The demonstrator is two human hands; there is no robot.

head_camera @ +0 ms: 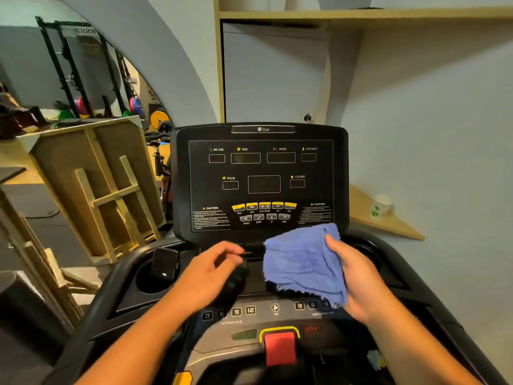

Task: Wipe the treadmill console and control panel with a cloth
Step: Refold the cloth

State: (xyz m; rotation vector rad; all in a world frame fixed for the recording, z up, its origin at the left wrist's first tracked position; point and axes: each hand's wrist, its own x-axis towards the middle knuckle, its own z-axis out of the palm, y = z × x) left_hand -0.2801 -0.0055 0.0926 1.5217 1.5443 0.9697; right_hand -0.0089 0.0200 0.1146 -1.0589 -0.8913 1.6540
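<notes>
Two hands hover over the treadmill: the right hand grips the blue cloth, just below the console; the left hand hangs loosely curled, empty. Wiping the control panel beneath them could press buttons or knock the red stop key.

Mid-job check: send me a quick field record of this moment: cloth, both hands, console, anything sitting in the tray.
cloth: blue frayed terry cloth, hanging open over the console's lower edge
right hand: right hand grips the cloth's right side, thumb on top
left hand: left hand empty, fingers loosely curled, above the tray; slightly blurred
console: black treadmill display console, readouts dark
control panel: grey button panel, cloth's lower corner overlaps its right buttons
stop: red safety key
cup holder: dark phone-like object standing in left cup holder
</notes>
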